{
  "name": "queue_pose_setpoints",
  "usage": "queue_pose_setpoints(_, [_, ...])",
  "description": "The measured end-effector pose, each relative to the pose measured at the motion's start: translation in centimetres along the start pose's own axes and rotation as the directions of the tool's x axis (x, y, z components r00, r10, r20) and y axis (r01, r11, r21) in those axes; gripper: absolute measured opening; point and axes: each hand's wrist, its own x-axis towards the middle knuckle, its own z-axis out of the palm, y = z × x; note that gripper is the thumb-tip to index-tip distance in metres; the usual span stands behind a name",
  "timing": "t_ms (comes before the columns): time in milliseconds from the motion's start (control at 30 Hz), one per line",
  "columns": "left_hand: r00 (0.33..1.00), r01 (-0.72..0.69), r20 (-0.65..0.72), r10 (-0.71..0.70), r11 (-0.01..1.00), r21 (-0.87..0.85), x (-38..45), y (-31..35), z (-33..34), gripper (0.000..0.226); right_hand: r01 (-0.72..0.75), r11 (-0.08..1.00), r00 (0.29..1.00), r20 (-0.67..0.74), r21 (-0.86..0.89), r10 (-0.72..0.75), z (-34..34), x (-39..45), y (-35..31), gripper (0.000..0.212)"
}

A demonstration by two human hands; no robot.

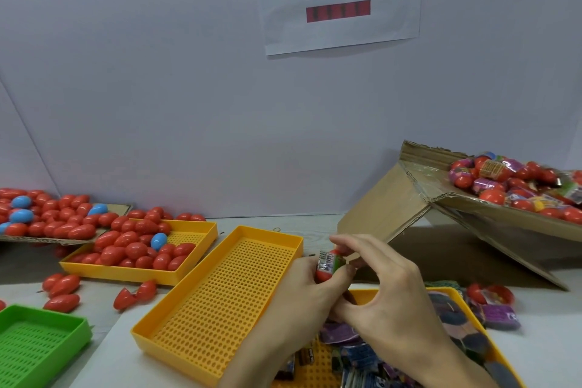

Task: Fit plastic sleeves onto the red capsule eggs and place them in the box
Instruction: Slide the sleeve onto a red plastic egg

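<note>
The left hand [310,288] reaches up from below, fingers curled round the lower end of a red capsule egg [327,265], smooth glossy plastic. A printed, crinkly plastic sleeve [326,261] wraps the egg's middle, just above those fingers. The right hand [385,285] arches over from the right, its fingertips [341,250] pinching the egg's upper end. Farther right, the tilted cardboard box [393,208] holds sleeved eggs.

Body in view: two bare hands and forearms only. Left hand [302,290] and right hand [390,290] carry no gloves, rings or watch. No sleeve reaches the visible wrists. Fingers [352,242] slender, nails short and unpainted.
</note>
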Motion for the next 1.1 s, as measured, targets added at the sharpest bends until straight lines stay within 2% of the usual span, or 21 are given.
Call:
queue_pose_setpoints(200, [0.998,0.049,0.037,-0.049,0.999,0.006,-0.20,0.29,-0.33,0.020,0.010,1.000,1.000,0.016,-0.011,-0.010,-0.13,-0.01,0.06,0.081])
queue_pose_setpoints(400, [0.998,0.060,0.012,-0.059,0.986,-0.156,-0.23,0.39,0.48,0.020,0.006,1.000,1.000,-0.013,-0.003,-0.006,-0.16,0.09,0.19,0.077])
queue_pose_setpoints(533, [0.993,0.107,0.055,-0.101,0.986,-0.126,-0.10,0.24,0.06,0.023,0.018,1.000,1.000,0.019,-0.005,-0.018,-0.26,0.04,0.17,0.076])
queue_pose_setpoints(700, [0.992,0.093,0.089,-0.085,0.991,-0.091,-0.24,0.43,-0.08,0.019,0.019,1.000,1.000,0.017,-0.006,-0.019,-0.47,0.16,0.08,0.072])
queue_pose_setpoints(967, [0.996,0.060,0.085,-0.036,0.952,-0.301,-0.40,0.92,0.29,0.039,-0.019,0.999,0.999,-0.029,-0.036,0.018,-0.46,0.05,0.39,0.066])
queue_pose_setpoints(1100, [0.994,0.065,0.109,-0.029,0.935,-0.349,-0.35,0.71,0.11,0.035,-0.023,0.999,1.000,-0.002,-0.022,0.023,-0.44,0.09,0.36,0.065])
